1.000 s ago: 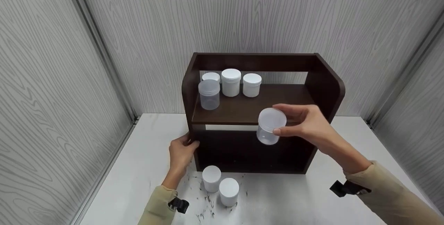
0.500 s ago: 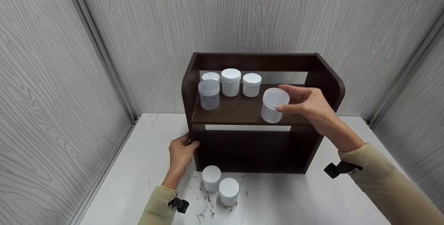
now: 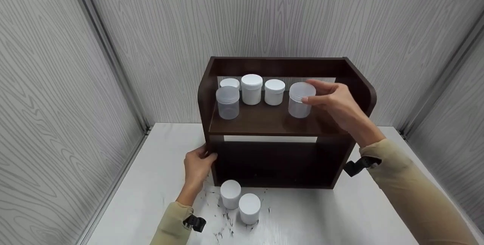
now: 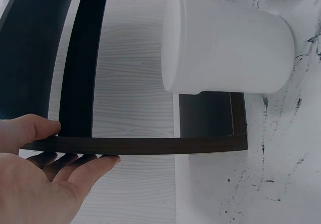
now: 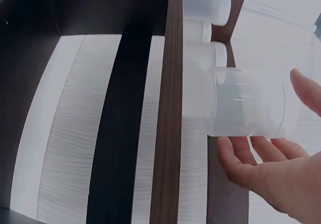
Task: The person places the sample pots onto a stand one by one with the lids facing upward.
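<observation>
My right hand [image 3: 336, 99] pinches a translucent lidded jar [image 3: 299, 105] near its lid, holding it upright over the right half of the upper shelf. Whether its base touches the board, I cannot tell. In the right wrist view the jar [image 5: 246, 102] shows side-on, thumb on one side and fingers [image 5: 241, 166] on the other. My left hand [image 3: 197, 165] grips the left side panel of the dark brown shelf unit [image 3: 261, 131]. In the left wrist view its thumb [image 4: 37, 127] lies inside the panel [image 4: 150, 145] and the fingers outside.
On the upper shelf stand another translucent jar [image 3: 228, 105], a taller white jar [image 3: 252, 90], a short white jar [image 3: 274, 93] and a partly hidden white jar [image 3: 230, 83]. Two white jars [image 3: 230, 195] stand on the table before the unit. Grey walls enclose the white table [image 3: 159, 154].
My right hand has carried the translucent jar upward and back, from in front of the shelf edge to over the upper board. The left hand stays on the side panel.
</observation>
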Demonstrator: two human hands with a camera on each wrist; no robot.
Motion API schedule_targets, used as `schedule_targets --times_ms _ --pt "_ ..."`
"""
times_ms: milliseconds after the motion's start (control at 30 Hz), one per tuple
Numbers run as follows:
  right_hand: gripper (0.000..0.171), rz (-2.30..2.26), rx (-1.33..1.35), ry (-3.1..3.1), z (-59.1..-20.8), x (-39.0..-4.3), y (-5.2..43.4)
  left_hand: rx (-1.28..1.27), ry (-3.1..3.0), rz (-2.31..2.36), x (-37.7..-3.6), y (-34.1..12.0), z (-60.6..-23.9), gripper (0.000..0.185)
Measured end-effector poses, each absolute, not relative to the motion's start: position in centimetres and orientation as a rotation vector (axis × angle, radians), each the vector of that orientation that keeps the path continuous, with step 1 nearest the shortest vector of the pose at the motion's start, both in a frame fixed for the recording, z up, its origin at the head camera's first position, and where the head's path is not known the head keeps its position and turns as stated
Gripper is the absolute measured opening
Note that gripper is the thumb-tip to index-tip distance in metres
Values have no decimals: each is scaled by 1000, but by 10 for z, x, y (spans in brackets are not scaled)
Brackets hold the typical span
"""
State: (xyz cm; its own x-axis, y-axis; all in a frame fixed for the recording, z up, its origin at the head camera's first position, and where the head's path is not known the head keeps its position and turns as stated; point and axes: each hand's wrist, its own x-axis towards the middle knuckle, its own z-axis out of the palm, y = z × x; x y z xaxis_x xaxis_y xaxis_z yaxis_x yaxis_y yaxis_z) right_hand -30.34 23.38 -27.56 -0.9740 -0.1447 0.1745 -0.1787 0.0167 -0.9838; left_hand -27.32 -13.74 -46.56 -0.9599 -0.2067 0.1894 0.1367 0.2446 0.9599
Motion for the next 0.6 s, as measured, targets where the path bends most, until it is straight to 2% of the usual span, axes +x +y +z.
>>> schedule_targets --times_ms 600 --pt "62 2318 249 -2031 -286 -350 242 68 -2230 -1776 -274 -136 -466 50"
